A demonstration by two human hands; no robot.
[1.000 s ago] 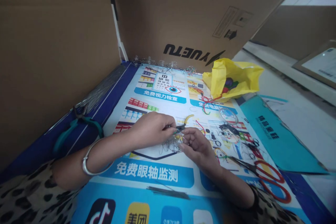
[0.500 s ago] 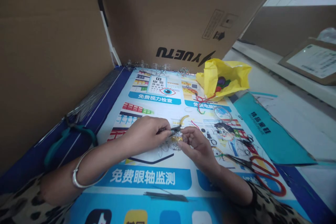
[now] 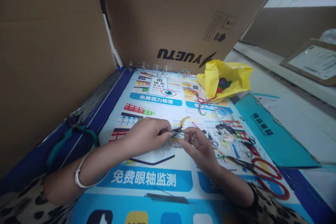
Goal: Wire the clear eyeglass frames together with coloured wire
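Observation:
My left hand and my right hand meet over the middle of a printed poster. Both have their fingers pinched together. Between the fingertips sits a small glittering wire piece with thin dark wires trailing beneath it. My left hand's fingers close on a thin dark wire end at that piece. Yellow-handled pliers lie just beyond the fingertips. A silver bangle circles my left wrist.
Red-handled scissors lie to the right of my right forearm. A yellow bag with coloured bits sits at the back. Teal-handled pliers rest at the left by cardboard walls. A bundle of dark wires lies near me.
Both hands stay pinched on the small wire piece, with only slight finger shifts. The view has moved a little.

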